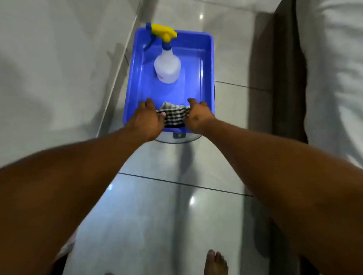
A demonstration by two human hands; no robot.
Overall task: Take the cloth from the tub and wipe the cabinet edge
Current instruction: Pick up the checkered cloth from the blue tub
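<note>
A blue plastic tub [208, 60] stands on the tiled floor. A black-and-white checked cloth [174, 115] lies bunched at the tub's near edge. My left hand [147, 119] grips the cloth's left end, thumb on the fabric. My right hand [197, 115] grips its right end. Both arms stretch forward and down from the bottom of the view. The white surface at the left [54, 55] may be the cabinet side; its edge runs along the tub's left.
A white spray bottle [167, 67] with a yellow and blue trigger head stands upright in the tub's far half. A bed with white sheets [339, 72] and a dark frame lies to the right. My bare feet [215, 269] are on glossy floor tiles below.
</note>
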